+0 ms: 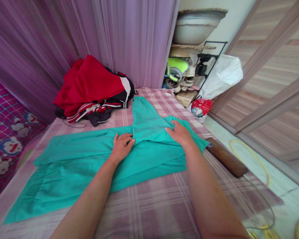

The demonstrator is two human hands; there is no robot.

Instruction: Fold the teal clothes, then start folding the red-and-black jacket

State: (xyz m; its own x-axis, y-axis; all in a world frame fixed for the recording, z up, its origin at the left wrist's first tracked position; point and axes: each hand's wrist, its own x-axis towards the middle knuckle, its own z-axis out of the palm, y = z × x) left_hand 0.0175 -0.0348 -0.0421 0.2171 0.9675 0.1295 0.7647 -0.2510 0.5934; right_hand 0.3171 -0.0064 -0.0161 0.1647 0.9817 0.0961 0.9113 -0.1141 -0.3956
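Two hands: both flat on one teal garment, no grasp.
Garment: teal trousers [94,159] spread on the plaid bed cover [149,205]; one leg runs out to the left edge, the other is turned up toward the curtain [129,36].
Progress, judged: looks like an early fold; legs laid and partly crossed, waist end near the right side already doubled over. Long left leg not yet brought in, no compact bundle formed.
Left hand [121,146]: palm down, fingers spread and slightly curled, pressing the cloth where the two legs meet. Not pinching anything.
Right hand [179,133]: palm down, fingers together and extended, pressing the folded-over cloth at the right. No grip visible.
Arm pose: both forearms reach forward from the bottom of the view, bare, roughly parallel, converging a little toward the garment's middle; wrists low and near the cloth.
Clothes pile [92,89]: red and black-white striped items heaped at the far left of the bed, apart from the trousers.
Dark wooden piece [226,157]: lies off the bed's right edge, near the trousers' right corner; cannot tell what it is.
Shoe rack [189,76]: beyond the bed, shoes on it, white bag [223,78] beside it.
Floor: yellow cord [254,156] on the tiles, right.
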